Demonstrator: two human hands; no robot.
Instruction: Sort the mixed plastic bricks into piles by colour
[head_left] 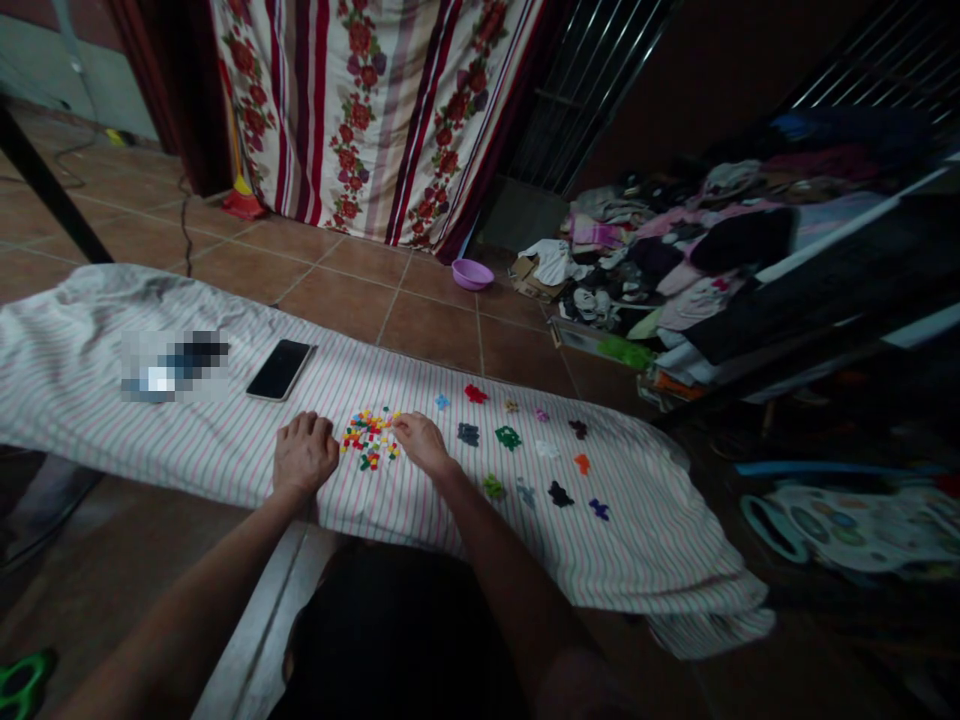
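Observation:
A mixed pile of small coloured pieces [367,432], red, yellow, green and white, lies on a striped cloth [225,450]. Just left of it rests my left hand [304,455], knuckles up and fingers curled under, so its inside is hidden. My right hand [421,440] reaches to the pile's right edge with thumb and fingertips pinched together; whatever is between them is too small to make out. Right of that hand are little single-colour heaps, among them red pieces [475,394], dark green pieces [508,437], orange pieces [582,463] and black pieces [559,494].
A dark-screened phone [280,370] lies left of the pile, with a pixelated patch beyond it. On the tiled floor behind stand a purple basin [472,274] and a red dustpan [244,203] near a floral curtain [360,120]. Heaped clothes [660,240] fill the right background.

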